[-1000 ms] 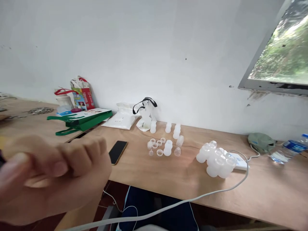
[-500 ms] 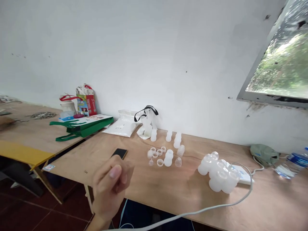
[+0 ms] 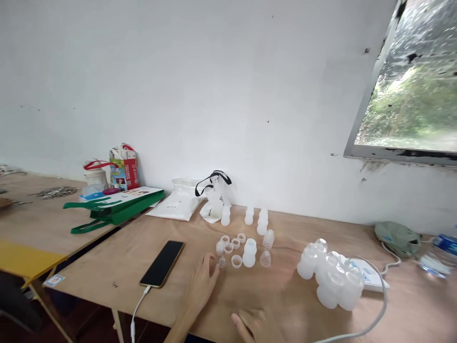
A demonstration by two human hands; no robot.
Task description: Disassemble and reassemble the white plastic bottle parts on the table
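Observation:
My left hand lies low over the table, fingers loosely bent and thumb apart, holding nothing I can see. Its fingertips are just beside a small clear nipple-like piece; whether they touch is unclear. At the bottom edge, my right hand is partly cut off, thumb away from its fingers and nothing visible in it. Beyond the hands are several translucent rings, a milky bottle standing upright and a clear domed cap. Farther back, more milky bottles stand near the wall.
A phone with a white cable lies left of my hands. To the right are clustered milky bottles, a white box, a grey cap and a water bottle. White bags and a green bag are back left.
My left hand, raised in a loose fist before, has come down and right to the small parts, uncovering the phone. My right hand has entered at the bottom. The view has tilted up slightly.

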